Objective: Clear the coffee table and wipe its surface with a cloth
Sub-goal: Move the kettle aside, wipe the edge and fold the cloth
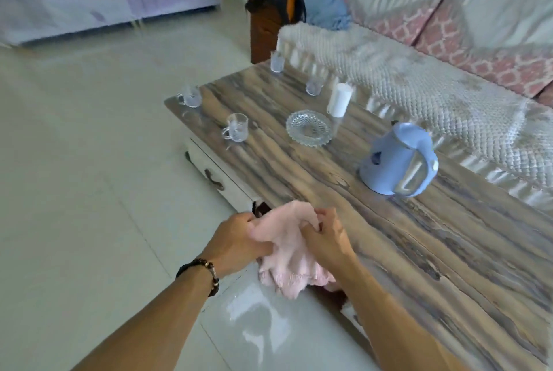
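Cloth: fluffy pink cloth, lower centre of frame, bunched over the near edge of the wood-grain counter.
Left hand: clenched on the cloth's left side.
Right hand: gripping its right side.
Uncleared: blue plastic kettle, cut-glass dish, white cylinder, four glass cups.
Advice: likely fold the cloth into a flat pad; clear items first.

Two bare forearms, no sleeves showing anywhere along them. Left hand and right hand without rings or gloves, as far as can be seen. On the left wrist, a bracelet of dark round beads, a few brownish ones near its outer side. Right wrist unadorned.
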`<move>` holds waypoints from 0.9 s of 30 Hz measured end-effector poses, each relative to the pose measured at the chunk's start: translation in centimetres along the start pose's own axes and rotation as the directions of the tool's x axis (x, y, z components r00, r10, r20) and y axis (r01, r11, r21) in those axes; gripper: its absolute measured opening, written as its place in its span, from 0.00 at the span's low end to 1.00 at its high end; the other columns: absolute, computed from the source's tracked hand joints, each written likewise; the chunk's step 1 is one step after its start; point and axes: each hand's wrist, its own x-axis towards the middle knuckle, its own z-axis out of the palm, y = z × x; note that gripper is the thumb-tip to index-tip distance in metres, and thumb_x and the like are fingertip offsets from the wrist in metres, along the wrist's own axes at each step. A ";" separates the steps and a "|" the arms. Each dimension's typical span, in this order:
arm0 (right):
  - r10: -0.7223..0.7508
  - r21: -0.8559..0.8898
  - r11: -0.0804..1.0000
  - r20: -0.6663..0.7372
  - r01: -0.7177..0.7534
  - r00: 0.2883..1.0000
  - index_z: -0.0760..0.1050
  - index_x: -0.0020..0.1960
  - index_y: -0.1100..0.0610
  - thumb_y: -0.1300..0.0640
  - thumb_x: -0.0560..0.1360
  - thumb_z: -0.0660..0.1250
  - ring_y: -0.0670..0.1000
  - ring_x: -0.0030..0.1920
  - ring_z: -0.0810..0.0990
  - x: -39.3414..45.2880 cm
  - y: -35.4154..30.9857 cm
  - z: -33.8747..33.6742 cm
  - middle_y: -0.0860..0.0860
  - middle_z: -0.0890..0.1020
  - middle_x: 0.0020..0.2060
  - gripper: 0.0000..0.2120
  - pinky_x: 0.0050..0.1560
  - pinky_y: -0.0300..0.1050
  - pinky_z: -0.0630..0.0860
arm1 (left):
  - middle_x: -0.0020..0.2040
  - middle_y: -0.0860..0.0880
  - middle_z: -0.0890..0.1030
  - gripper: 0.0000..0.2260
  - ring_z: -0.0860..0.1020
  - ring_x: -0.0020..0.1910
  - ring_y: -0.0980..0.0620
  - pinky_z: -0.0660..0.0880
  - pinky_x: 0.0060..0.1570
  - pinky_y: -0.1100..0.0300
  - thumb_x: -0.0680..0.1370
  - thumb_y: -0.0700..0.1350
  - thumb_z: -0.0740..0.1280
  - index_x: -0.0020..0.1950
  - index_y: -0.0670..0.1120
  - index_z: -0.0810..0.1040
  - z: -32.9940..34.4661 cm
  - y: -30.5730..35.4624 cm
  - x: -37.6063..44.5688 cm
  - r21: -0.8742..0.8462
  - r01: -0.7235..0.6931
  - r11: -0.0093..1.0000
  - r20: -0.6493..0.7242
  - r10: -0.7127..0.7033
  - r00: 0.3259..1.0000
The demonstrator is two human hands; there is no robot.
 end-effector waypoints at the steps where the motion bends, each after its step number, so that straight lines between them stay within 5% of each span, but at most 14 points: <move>1: -0.028 0.003 1.000 0.005 0.028 1.000 0.66 0.60 0.55 0.55 0.79 0.64 0.51 0.47 0.76 -0.8 -3.3 3.1 0.47 0.75 0.45 0.13 0.46 0.46 0.72 | 0.35 0.48 0.81 0.17 0.78 0.29 0.54 0.70 0.27 0.63 0.63 0.48 0.76 0.44 0.43 0.74 -3.8 -2.0 -1.2 -0.046 0.002 0.999 -0.050 -0.004 0.999; 7: -0.186 -0.038 0.981 0.087 0.189 0.979 0.68 0.52 0.57 0.55 0.78 0.66 0.48 0.39 0.73 -4.7 -18.0 18.8 0.46 0.72 0.39 0.09 0.44 0.43 0.68 | 0.36 0.47 0.82 0.19 0.80 0.33 0.53 0.68 0.25 0.66 0.66 0.52 0.76 0.48 0.49 0.70 -21.2 -11.3 -7.8 -0.186 0.018 0.982 -0.313 -0.077 0.947; 12: -0.267 -0.018 0.956 0.353 0.292 0.897 0.67 0.57 0.52 0.56 0.75 0.70 0.40 0.40 0.74 -7.4 -29.6 34.2 0.43 0.73 0.42 0.15 0.36 0.32 0.69 | 0.39 0.48 0.82 0.19 0.81 0.36 0.52 0.69 0.28 0.63 0.68 0.50 0.76 0.50 0.49 0.68 -35.4 -21.3 -13.3 -0.315 0.071 0.947 -0.518 -0.234 0.823; 18: -0.298 -0.075 0.881 0.679 0.466 0.671 0.67 0.63 0.53 0.62 0.73 0.70 0.41 0.39 0.76 -10.1 -38.8 54.3 0.42 0.75 0.42 0.22 0.33 0.30 0.71 | 0.41 0.47 0.82 0.20 0.82 0.38 0.49 0.73 0.33 0.60 0.67 0.50 0.77 0.48 0.49 0.68 -48.8 -34.1 -19.3 -0.483 0.134 0.865 -0.618 -0.445 0.648; 24: -0.313 -0.003 0.783 0.862 0.622 0.398 0.67 0.63 0.52 0.62 0.74 0.67 0.43 0.39 0.77 -16.0 -46.5 74.6 0.45 0.76 0.41 0.20 0.37 0.37 0.73 | 0.47 0.50 0.79 0.21 0.81 0.40 0.52 0.72 0.29 0.67 0.69 0.50 0.76 0.54 0.48 0.68 -59.5 -46.6 -26.3 -0.662 0.102 0.743 -0.669 -0.647 0.367; 27: -0.288 0.022 0.731 0.916 0.683 0.280 0.69 0.62 0.53 0.64 0.74 0.66 0.43 0.36 0.76 -19.9 -49.3 83.7 0.47 0.76 0.37 0.19 0.34 0.34 0.71 | 0.46 0.51 0.78 0.20 0.80 0.41 0.52 0.77 0.36 0.58 0.71 0.47 0.74 0.56 0.49 0.66 -62.9 -53.0 -30.1 -0.744 0.063 0.665 -0.639 -0.736 0.224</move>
